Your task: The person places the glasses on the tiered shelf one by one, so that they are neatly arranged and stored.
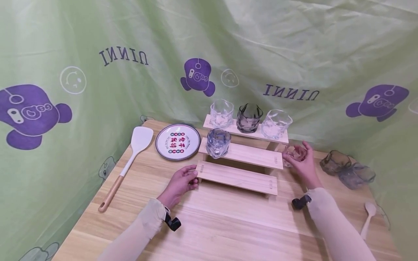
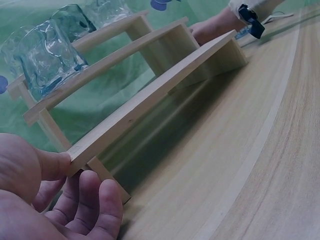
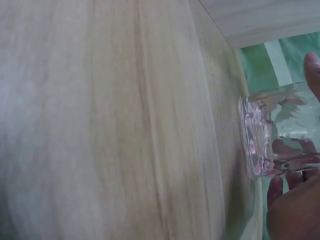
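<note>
My left hand [image 1: 179, 184] holds the left end of the lowest board of a three-step wooden riser [image 1: 238, 177]. In the left wrist view the thumb [image 2: 54, 165] presses on the board's end, with the other fingers curled below it. At the riser's right side my right hand [image 1: 305, 165] grips a pinkish clear glass [image 1: 295, 153]. Thumb and fingers lie around this glass [image 3: 280, 130] in the right wrist view, its base close over the table. A bluish glass [image 1: 218, 143] stands on the middle step's left end.
On the top step are two clear glasses [image 1: 221, 114] [image 1: 276, 125] with a dark grey glass [image 1: 249, 118] between them. Brown [image 1: 335, 163] and blue-grey [image 1: 356, 176] glasses lie right. A plate [image 1: 178, 142] and spatula [image 1: 132, 159] lie left, a spoon [image 1: 369, 215] front right. A green curtain [image 1: 156, 90] hangs behind.
</note>
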Demonstrator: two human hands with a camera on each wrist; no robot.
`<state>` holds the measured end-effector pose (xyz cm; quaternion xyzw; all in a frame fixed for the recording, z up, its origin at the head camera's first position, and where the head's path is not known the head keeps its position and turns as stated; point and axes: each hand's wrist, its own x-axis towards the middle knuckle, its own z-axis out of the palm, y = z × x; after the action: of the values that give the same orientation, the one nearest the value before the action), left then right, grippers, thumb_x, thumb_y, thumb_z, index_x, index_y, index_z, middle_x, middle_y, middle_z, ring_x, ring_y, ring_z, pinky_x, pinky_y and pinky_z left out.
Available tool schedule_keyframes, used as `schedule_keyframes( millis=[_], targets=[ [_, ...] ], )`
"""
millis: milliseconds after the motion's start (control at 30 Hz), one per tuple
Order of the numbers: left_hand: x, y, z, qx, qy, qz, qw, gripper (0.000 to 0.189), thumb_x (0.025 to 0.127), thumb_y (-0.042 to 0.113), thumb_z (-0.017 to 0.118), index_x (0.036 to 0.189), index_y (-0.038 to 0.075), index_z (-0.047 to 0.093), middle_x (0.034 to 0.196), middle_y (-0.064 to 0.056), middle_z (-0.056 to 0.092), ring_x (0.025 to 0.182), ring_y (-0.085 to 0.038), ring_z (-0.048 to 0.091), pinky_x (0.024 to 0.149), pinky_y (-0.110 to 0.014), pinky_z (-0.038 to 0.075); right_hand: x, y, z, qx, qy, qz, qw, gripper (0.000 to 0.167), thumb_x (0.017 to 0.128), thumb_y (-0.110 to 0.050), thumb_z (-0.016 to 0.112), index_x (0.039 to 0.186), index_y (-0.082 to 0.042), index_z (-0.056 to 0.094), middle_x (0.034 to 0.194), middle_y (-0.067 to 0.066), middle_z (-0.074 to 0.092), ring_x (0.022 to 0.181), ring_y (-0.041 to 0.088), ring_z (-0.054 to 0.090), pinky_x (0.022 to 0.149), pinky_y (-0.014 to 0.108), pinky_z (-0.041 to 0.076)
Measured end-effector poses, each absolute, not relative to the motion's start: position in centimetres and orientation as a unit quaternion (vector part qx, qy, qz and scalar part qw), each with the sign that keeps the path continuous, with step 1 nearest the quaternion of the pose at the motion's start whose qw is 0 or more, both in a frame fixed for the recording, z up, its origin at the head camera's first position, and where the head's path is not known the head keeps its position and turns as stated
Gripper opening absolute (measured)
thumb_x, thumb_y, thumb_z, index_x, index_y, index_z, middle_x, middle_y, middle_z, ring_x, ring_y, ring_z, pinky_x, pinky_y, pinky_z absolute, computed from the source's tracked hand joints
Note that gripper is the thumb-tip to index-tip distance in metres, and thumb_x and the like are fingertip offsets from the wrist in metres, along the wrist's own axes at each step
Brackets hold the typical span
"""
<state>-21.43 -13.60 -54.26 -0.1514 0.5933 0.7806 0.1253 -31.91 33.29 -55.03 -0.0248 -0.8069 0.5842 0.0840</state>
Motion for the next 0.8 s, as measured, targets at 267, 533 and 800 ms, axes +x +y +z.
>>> schedule_keyframes(
  millis=[267,533,800],
  targets=[
    [-21.4,-13.6,-54.4,-0.148,0.595,0.779,0.128,0.043,0.099,0.006,0.064,0.140,0.000,0.052,0.099,-0.010,0.061,0.082,-0.018,0.060,0.073,-0.030,0.058,-31.5,33.4,-55.3,-0.046,-0.816,0.571,0.082,0.098,0.084,-0.017,0.086,0.159,-0.013,0.022,0.144,0.019,0.038,0.126,0.031,0.041,0.106,0.030,0.043],
    [-21.4,-13.6,-54.3,-0.150,0.593,0.781,0.128,0.043,0.099,0.007,0.064,0.140,0.000,0.052,0.099,-0.010,0.061,0.082,-0.017,0.060,0.073,-0.029,0.057,-30.9,33.6,-55.7,-0.053,-0.776,0.625,0.071,0.095,0.083,-0.014,0.086,0.153,-0.018,0.022,0.154,0.014,0.034,0.141,0.026,0.033,0.115,0.025,0.032],
    [-21.4,-13.7,-54.1,-0.153,0.591,0.781,0.131,0.043,0.099,0.006,0.064,0.140,0.002,0.052,0.099,-0.010,0.061,0.081,-0.017,0.060,0.073,-0.029,0.057,-30.0,33.9,-55.9,-0.033,-0.759,0.646,0.066,0.094,0.086,-0.011,0.083,0.151,-0.019,0.016,0.137,0.006,0.048,0.118,0.016,0.051,0.090,0.011,0.047]
  ],
)
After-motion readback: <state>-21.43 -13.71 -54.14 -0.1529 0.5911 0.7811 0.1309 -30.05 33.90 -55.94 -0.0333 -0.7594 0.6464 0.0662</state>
